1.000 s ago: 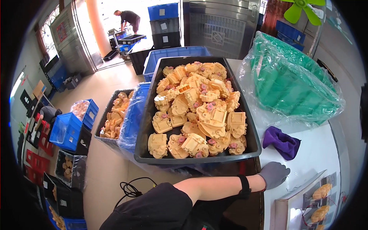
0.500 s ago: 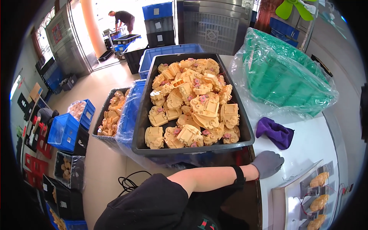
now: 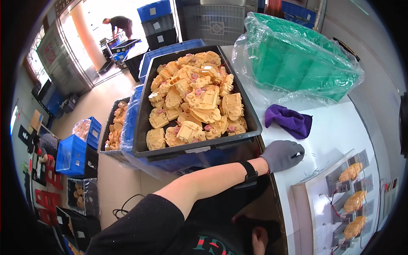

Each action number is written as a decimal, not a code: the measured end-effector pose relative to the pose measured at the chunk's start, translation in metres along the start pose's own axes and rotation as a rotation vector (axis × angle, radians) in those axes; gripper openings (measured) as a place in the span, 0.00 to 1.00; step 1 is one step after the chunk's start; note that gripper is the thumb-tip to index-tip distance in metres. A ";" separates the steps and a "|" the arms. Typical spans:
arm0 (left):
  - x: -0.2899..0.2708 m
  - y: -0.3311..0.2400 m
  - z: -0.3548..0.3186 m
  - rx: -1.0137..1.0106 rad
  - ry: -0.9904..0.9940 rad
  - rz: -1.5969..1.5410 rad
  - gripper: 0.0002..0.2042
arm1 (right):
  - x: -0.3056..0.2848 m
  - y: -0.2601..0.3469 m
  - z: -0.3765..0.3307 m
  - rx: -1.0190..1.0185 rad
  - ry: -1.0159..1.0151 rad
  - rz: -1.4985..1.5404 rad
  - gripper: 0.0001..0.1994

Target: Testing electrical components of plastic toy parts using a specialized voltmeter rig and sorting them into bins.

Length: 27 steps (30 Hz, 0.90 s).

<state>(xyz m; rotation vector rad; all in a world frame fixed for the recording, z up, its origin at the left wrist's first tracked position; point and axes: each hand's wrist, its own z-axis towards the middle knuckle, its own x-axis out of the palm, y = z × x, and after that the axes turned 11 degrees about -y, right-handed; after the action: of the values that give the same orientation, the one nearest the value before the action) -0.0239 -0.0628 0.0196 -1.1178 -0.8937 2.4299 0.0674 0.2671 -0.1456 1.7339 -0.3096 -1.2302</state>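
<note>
My left hand (image 3: 284, 155), in a grey glove, rests on the white tabletop (image 3: 327, 127) with its fingers curled together. A tiny light and dark spot shows at its fingertips, too small to name. Beyond it lies a crumpled purple cloth (image 3: 290, 121), apart from the hand. My right hand (image 3: 258, 240), bare, is partly in view at the lower edge below the table's side; its fingers are mostly hidden. Left of the gloved hand stands a black bin (image 3: 197, 148) heaped with yellow plastic housings (image 3: 204, 100), some with pinkish parts.
A green crate (image 3: 293, 63) in clear plastic wrap stands at the far right. At the near right, a fixture box (image 3: 314, 199) carries several yellow parts and wires. Crates, including a blue one (image 3: 71, 154), fill the left. A person (image 3: 120, 26) bends over bins outside; another sits at far left.
The whole view has shifted, so bin and cloth appear further left and up. My left hand's fingers have curled in more. My right hand has come into view at the lower edge.
</note>
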 end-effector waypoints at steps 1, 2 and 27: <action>0.000 0.001 -0.001 -0.012 -0.016 0.003 0.10 | 0.004 -0.021 0.000 0.055 -0.006 -0.084 0.14; 0.000 0.002 -0.002 -0.002 -0.021 0.001 0.09 | 0.007 -0.045 -0.001 0.021 -0.036 -0.171 0.15; 0.004 0.013 0.006 0.121 0.015 -0.055 0.07 | 0.086 0.024 -0.047 0.452 -0.385 -0.389 0.27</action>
<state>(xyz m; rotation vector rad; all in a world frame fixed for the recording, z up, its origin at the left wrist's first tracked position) -0.0313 -0.0733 0.0121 -1.0527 -0.7517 2.3928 0.1534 0.2235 -0.1757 1.9894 -0.5259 -1.8989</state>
